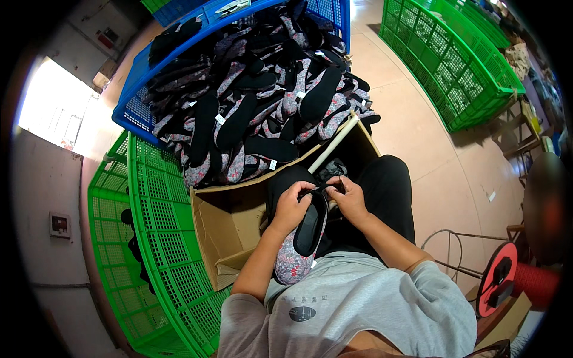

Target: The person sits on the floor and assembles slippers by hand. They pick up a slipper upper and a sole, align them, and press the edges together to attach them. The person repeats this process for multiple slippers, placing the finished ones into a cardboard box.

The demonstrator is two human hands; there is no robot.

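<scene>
A grey slip-on shoe (292,263) with a pink-red floral print and a black inside lies over my lap, toe toward me. Its heel end is pinched between the fingers of my left hand (291,206) on one side. On the other side of the heel, the fingers of my right hand (350,203) close on the black edge. Just what the fingertips do there is too small to make out. A small white tag shows at the shoe's side. Beyond my hands rises a big heap of similar shoes (253,113), several with black soles facing up.
A blue crate (132,98) holds the heap. A cardboard box (224,221) with a pale rod (334,144) stands before my knees. Green crates (173,256) flank me at left; another green crate (447,65) is far right. A red spool (496,280) sits at my right.
</scene>
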